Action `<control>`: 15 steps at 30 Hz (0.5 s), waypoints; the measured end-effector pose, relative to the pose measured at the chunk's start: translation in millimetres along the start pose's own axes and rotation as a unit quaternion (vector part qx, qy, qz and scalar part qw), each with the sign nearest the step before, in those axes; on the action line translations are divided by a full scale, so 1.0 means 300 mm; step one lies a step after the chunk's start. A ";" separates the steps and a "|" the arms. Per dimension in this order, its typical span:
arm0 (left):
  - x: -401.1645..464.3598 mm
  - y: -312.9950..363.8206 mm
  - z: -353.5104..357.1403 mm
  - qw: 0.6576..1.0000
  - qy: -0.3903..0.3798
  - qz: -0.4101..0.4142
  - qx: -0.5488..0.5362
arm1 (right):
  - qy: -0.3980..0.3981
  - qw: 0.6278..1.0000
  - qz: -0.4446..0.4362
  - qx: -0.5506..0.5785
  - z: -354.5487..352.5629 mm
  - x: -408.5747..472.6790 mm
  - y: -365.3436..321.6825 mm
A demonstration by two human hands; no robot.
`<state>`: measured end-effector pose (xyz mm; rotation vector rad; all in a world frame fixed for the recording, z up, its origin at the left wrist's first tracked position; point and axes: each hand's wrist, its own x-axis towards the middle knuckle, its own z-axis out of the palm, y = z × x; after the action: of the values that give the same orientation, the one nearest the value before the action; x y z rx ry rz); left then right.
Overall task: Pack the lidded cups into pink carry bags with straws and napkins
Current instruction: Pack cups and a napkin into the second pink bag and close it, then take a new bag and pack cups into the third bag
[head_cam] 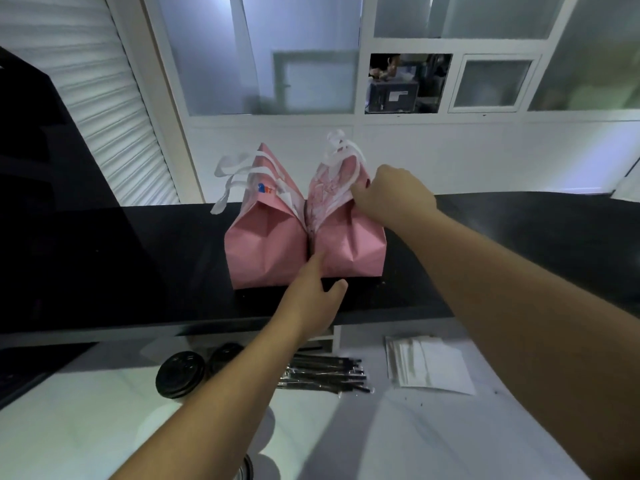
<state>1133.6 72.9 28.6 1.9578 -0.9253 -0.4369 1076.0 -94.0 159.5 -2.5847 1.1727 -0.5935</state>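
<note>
Cups (179,374): two lidded, nearest you, on the white desk (104,427).
Left hand (313,299): your fingers straight, touching the left pink bag (265,247).
Right hand (391,195): your fingers pinch the right pink bag (349,244) top.

a single wide-angle view from the person's head looks forward and down over a white worktop (104,427) at the near edge to a raised black counter (138,258) in the middle ground, with a white wall of frosted panes (311,64) bowed by the lens at the far side. both forearms reach in from the near edge, the left hand (311,303) and right hand (391,192) meeting at two pink bags (270,251) close to the frame's centre. the camera sits near, above the worktop; no second view shares the scene.
</note>
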 end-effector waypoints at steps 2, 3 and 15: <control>-0.025 0.005 0.009 0.999 0.004 0.004 0.037 | -0.014 1.000 -0.002 -0.020 -0.001 -0.085 0.047; -0.039 0.010 0.016 0.999 0.005 0.014 0.051 | -0.026 0.999 0.004 -0.028 0.002 -0.132 0.073; -0.257 0.080 0.333 0.955 -0.122 0.134 0.236 | -0.125 0.974 0.160 -0.104 0.096 -0.803 0.514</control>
<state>1011.0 65.3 -8.7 2.1861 -1.5473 -0.3221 843.7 -9.5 12.5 -2.4565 1.5856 -0.0767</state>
